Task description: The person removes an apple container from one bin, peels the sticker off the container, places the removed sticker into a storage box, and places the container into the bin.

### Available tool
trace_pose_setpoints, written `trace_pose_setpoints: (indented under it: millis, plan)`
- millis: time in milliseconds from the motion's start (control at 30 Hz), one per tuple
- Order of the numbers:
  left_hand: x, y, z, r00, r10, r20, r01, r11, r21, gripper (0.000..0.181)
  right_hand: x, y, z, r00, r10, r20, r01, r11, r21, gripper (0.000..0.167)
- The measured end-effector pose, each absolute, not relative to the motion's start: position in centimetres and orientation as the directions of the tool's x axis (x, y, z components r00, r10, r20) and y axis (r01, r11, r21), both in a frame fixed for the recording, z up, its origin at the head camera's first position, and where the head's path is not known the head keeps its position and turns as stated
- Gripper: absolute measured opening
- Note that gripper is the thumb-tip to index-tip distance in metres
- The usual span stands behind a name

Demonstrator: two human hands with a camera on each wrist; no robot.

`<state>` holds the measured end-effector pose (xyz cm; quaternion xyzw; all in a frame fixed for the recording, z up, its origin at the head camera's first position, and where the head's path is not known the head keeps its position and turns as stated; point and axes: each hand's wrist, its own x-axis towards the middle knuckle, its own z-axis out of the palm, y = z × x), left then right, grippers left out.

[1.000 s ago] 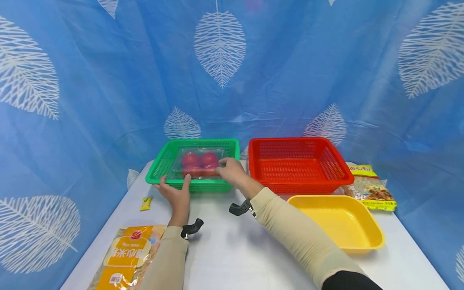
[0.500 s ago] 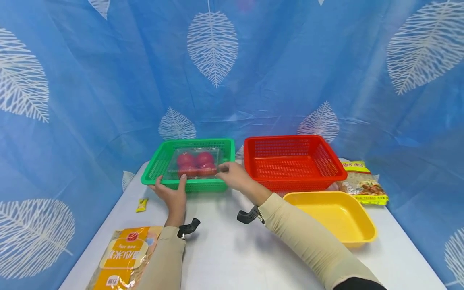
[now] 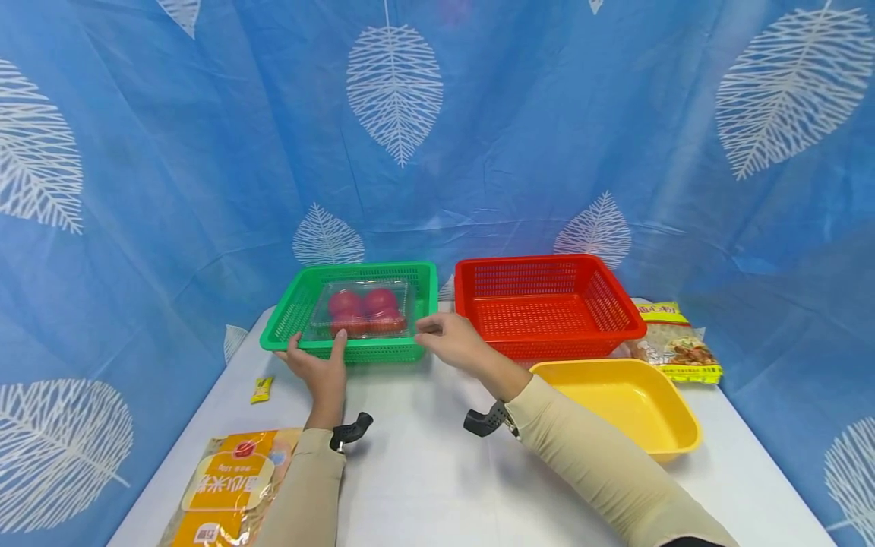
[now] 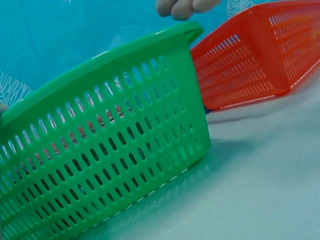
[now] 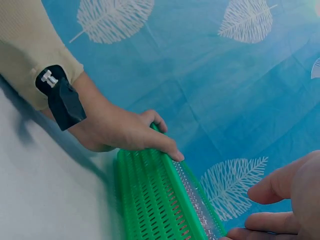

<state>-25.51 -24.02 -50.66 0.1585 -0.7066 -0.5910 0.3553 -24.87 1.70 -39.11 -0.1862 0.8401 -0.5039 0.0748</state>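
A clear plastic box (image 3: 324, 317) with several round red fruits (image 3: 365, 310) sits inside the green basket (image 3: 276, 338), tilted up toward its front rim. My left hand (image 3: 321, 376) holds the basket's front rim; in the right wrist view the left hand (image 5: 125, 131) has its thumb laid over the rim. Beside the basket's right front corner hovers my right hand (image 3: 454, 342), apart from the box. The right wrist view shows the right hand (image 5: 295, 195) with thumb and fingers apart, holding nothing. Only fingertips (image 4: 187, 7) of it appear in the left wrist view.
A red basket (image 3: 547, 342) stands right of the green one, with a yellow tray (image 3: 629, 403) in front. A noodle bag (image 3: 677, 346) lies at the far right. On the left are a small yellow packet (image 3: 262, 390) and an orange bag (image 3: 232, 486). A blue curtain (image 3: 478, 137) hangs behind.
My right hand has let go of the box's right side and drawn back to the right, over the basket's corner. The left hand stays on the rim. The head view has shifted slightly.
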Motion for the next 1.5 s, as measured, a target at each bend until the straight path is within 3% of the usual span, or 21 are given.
trace_pose_setpoints:
  millis: [500,1033,1233,1500]
  plan:
    - [-25.6,-23.7,-49.9,-0.700,-0.652,0.293,0.164,0.252,0.954,0.094,-22.7,5.3,-39.8,-0.948,-0.314,0.047,-0.168,0.371,-0.913,0.035]
    - [-25.9,-24.0,-48.2,-0.670,-0.699,0.250,0.105,0.244,0.964,0.076,-21.4,9.4,-39.5,-0.959,-0.281,0.029,-0.114,0.292,-0.950,0.033]
    - [-25.4,-23.9,-47.2,-0.654,-0.716,0.245,0.051,0.281,0.958,0.076,-21.5,10.1,-39.9,-0.961,-0.277,0.020,-0.114,0.328,-0.938,0.035]
    - [-24.2,-23.1,-45.0,-0.692,-0.673,0.260,0.069,0.298,0.952,0.071,-21.5,11.3,-39.5,-0.959,-0.284,0.028,-0.130,0.347,-0.929,0.039]
